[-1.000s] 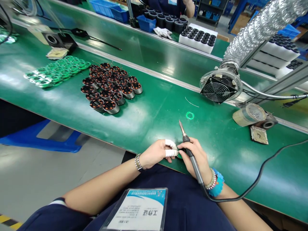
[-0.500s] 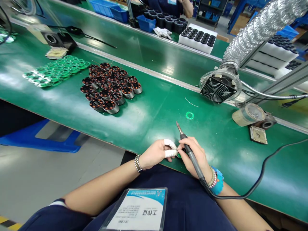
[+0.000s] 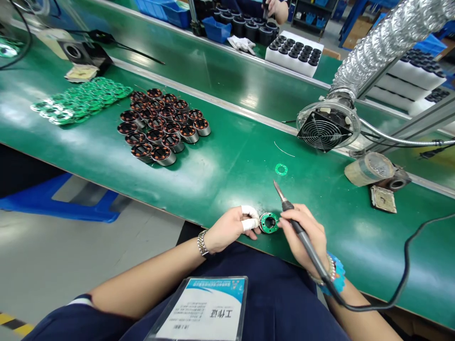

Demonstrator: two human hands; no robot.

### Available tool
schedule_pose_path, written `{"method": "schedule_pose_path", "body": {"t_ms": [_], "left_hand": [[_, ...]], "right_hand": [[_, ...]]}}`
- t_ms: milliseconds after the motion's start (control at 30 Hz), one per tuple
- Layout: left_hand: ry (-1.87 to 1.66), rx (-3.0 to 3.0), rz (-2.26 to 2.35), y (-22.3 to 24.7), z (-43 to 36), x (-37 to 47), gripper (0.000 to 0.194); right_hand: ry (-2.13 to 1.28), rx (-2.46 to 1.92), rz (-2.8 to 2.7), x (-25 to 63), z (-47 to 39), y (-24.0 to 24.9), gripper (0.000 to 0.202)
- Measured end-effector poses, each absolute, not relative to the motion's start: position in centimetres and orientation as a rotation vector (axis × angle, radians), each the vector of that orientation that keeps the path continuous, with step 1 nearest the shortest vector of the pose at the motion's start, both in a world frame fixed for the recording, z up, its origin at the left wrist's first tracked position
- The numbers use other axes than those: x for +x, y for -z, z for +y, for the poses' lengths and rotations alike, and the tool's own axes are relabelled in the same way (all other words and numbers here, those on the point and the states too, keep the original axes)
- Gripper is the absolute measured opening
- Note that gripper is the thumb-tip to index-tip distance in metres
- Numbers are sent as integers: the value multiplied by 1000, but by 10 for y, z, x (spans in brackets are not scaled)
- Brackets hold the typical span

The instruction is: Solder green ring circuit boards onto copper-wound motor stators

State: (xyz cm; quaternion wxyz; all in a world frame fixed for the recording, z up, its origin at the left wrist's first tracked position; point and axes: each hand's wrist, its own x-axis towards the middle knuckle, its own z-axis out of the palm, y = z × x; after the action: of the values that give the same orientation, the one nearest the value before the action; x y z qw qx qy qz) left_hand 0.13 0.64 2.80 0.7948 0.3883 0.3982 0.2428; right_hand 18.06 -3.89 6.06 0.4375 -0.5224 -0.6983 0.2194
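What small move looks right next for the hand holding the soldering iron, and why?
Probably tilt the soldering iron so its tip comes down onto the green ring board. The right hand grips the iron with the tip raised, pointing away from the board, while the left hand steadies the part at the table edge.

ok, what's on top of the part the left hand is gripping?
A green ring board sits on top of the part, with a dark hole in its centre. The left hand pinches its side; the right hand holds the iron beside it. The part's body underneath is hidden.
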Motion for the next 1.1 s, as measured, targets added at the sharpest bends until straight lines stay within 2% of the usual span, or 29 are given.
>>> {"method": "schedule_pose_path", "body": {"t_ms": [167, 333, 733, 1000, 1100], "left_hand": [[-508, 878, 900, -29, 9, 2, 15], [-491, 911, 928, -31, 9, 3, 13], [-513, 917, 934, -29, 8, 3, 12], [-507, 925, 939, -30, 8, 4, 13], [-505, 939, 929, -30, 7, 4, 15]], "right_hand": [[-656, -1178, -1794, 203, -50, -76, 29], [-732, -1227, -1795, 206, -54, -82, 20], [-753, -1198, -1837, 203, -51, -83, 19], [-712, -1210, -1926, 209, -40, -62, 24], [-797, -1112, -2074, 206, -30, -50, 33]]}}
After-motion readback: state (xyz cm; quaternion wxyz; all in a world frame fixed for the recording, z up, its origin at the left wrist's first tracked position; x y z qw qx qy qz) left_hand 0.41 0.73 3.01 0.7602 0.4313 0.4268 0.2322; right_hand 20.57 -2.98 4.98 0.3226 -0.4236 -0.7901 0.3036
